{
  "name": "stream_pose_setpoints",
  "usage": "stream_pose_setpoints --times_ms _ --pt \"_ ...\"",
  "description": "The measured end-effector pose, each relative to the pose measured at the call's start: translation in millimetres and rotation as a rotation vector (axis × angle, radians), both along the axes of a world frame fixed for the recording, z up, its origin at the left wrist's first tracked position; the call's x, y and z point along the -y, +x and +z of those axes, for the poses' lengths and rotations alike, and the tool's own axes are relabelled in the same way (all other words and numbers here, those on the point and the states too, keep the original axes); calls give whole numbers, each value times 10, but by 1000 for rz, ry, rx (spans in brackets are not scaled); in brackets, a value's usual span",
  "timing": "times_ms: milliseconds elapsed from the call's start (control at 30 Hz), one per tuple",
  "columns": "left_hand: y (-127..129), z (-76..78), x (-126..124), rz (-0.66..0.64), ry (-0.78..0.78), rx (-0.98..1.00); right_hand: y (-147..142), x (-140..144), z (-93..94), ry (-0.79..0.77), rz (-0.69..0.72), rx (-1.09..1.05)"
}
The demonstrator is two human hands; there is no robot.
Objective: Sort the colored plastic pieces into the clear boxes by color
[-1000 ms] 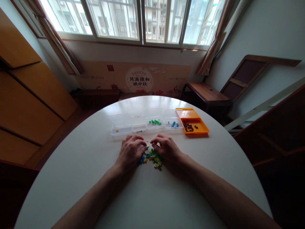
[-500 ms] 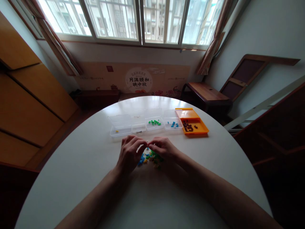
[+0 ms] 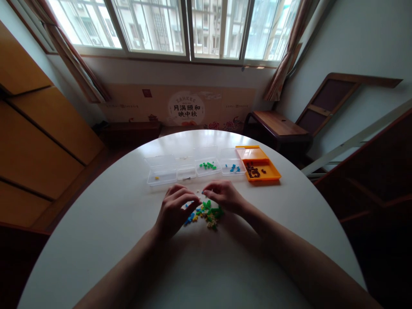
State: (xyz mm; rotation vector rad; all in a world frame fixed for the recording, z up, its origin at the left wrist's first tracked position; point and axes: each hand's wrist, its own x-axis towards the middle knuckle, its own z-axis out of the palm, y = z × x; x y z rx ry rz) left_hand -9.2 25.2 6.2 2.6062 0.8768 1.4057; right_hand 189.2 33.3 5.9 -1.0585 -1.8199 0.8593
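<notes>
at the centre of the frame, the left hand (image 3: 174, 210) and right hand (image 3: 225, 196) hover with curled fingers over a small pile of coloured pieces (image 3: 206, 212) on the white round table (image 3: 128, 223). whether either hand pinches a piece cannot be told. just above them runs a row of clear boxes (image 3: 162, 175), one holding green pieces (image 3: 207, 165), one blue pieces (image 3: 233, 168). at the row's right end sits an orange tray (image 3: 262, 169) with dark bits.

Both hands (image 3: 199, 204) curled, fingertips nearly meeting.
</notes>
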Motion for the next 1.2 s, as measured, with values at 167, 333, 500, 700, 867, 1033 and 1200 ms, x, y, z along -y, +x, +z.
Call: stream_pose_setpoints --times_ms 167,333,500,700,867,1033,1200 --pt "-17 29 -18 64 -16 62 371 -250 30 126 -670 -31" --pt "-30 35 -33 114 -102 115 650 -425 -17 83 -890 8" --pt "-106 43 -75 175 -238 177 674 -446 -84 102 -855 -17" --pt "-291 191 -126 -8 -455 -10 535 -321 -148 134 -775 -32" --pt "-440 305 -140 -77 -542 -410 405 -209 -162 211 -677 26" --pt "-587 352 -176 -88 -610 -552 356 -164 -176 253 -613 56" --pt "-558 319 -159 -71 -616 -612 320 -129 -176 267 -557 59"
